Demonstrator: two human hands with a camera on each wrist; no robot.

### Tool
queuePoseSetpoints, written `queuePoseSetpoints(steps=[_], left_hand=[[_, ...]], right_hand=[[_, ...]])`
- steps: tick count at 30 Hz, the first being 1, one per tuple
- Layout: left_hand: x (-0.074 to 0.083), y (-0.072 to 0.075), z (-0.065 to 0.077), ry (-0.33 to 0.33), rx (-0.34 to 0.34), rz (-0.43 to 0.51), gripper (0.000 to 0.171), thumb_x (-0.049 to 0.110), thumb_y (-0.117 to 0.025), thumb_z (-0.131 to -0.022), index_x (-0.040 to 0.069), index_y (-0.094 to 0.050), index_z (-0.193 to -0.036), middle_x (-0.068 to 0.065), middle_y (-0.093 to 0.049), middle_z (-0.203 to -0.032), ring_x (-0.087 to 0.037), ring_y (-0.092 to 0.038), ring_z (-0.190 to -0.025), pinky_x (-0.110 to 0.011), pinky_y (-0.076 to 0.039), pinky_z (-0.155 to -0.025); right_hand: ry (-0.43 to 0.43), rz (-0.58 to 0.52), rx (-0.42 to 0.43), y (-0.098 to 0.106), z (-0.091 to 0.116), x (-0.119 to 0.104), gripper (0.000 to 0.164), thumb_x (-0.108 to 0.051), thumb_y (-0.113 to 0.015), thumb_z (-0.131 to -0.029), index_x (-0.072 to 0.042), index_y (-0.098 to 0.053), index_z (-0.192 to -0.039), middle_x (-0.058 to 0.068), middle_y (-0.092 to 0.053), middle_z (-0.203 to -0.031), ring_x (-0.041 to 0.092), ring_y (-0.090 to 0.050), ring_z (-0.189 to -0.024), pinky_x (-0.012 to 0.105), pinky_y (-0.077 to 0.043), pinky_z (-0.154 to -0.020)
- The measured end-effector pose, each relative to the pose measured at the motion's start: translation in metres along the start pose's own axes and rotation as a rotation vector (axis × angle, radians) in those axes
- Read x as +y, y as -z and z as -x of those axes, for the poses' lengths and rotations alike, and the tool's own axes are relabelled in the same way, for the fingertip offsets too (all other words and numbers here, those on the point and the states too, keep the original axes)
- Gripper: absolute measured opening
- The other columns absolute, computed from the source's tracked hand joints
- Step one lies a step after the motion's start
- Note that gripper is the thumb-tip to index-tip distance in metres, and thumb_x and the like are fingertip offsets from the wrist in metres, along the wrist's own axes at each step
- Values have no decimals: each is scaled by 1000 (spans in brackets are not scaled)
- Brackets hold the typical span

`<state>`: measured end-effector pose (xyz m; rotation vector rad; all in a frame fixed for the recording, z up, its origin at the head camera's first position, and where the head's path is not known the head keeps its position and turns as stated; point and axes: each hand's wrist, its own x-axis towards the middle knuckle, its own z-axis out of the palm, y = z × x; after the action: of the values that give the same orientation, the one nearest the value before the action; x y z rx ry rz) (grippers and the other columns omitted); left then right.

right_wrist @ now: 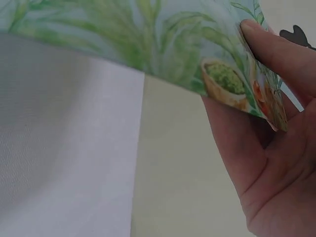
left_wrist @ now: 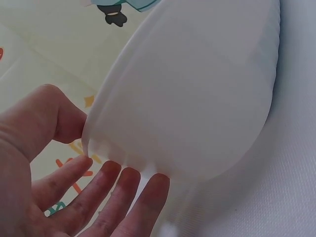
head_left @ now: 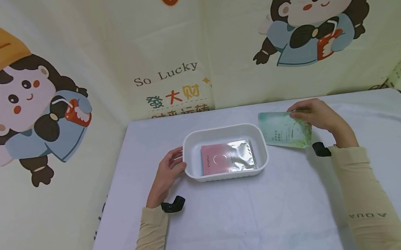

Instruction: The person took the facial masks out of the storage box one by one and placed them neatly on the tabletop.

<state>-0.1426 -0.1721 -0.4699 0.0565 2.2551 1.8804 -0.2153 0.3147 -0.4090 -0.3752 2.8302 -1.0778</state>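
Note:
A white plastic tray point(head_left: 228, 175) with rounded corners sits on the table. Inside lies a pink and silver sheet mask packet point(head_left: 221, 158), with the edge of another packet showing under it. My left hand point(head_left: 168, 172) holds the tray's left end, its thumb at the rim and fingertips against the outer wall point(left_wrist: 187, 89). To the right of the tray, my right hand point(head_left: 317, 115) pinches a green sheet mask packet point(head_left: 283, 130) by its upper right corner. Leaf pictures and a bowl of green powder point(right_wrist: 224, 79) are printed on that packet, which tilts above the cloth.
White cloth point(head_left: 253, 220) covers the table. Behind it hangs a cream curtain point(head_left: 236, 80) printed with cartoon figures and lettering. A black wrist camera point(head_left: 173, 204) is on the left wrist, another point(head_left: 321, 149) on the right.

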Motion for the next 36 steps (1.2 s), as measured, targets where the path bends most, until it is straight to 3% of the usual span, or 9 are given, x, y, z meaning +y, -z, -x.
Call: queuePoseSetpoints(steps=[5, 17, 23, 30, 36], left_hand=[[1, -1, 1, 18, 8, -11, 54, 11, -65, -93, 16, -47, -144, -9, -51, -142, -28, -53, -130, -40, -50, -102], [1, -1, 3, 4, 0, -11, 55, 11, -66, -93, 15, -47, -144, -9, -51, -144, -28, -53, -130, -36, -53, -99], [3, 0, 4, 18, 10, -4, 52, 12, -66, -93, 18, -49, -142, -6, -52, -143, -25, -53, -129, -37, -52, -100], [3, 2, 1, 21, 1, -11, 54, 12, -65, -93, 15, -47, -144, -8, -51, -143, -27, -53, -130, -37, -52, -100], [1, 4, -1, 24, 0, -11, 53, 13, -66, -92, 17, -49, -143, -5, -52, -142, -25, -53, -129, -40, -51, -102]], right_hand=[[1, 50, 29, -4, -6, 1, 25, -18, -63, -98, -2, -71, -115, 22, -66, -119, 27, -55, -95, 29, -45, -78], [-36, 52, 39, -17, -16, 3, 25, -14, -62, -98, 0, -69, -117, 23, -65, -119, 32, -56, -98, 46, -47, -85], [-26, 67, 66, -23, -19, 3, 24, -13, -62, -98, 2, -69, -115, 26, -66, -119, 39, -58, -108, 57, -45, -94], [-35, 89, 66, -31, -24, 6, 24, -8, -61, -97, 4, -66, -118, 30, -60, -125, 43, -55, -111, 61, -42, -97], [-41, 96, 36, -36, -29, 9, 29, -9, -61, -98, 5, -62, -123, 32, -54, -133, 48, -48, -122, 64, -36, -104]])
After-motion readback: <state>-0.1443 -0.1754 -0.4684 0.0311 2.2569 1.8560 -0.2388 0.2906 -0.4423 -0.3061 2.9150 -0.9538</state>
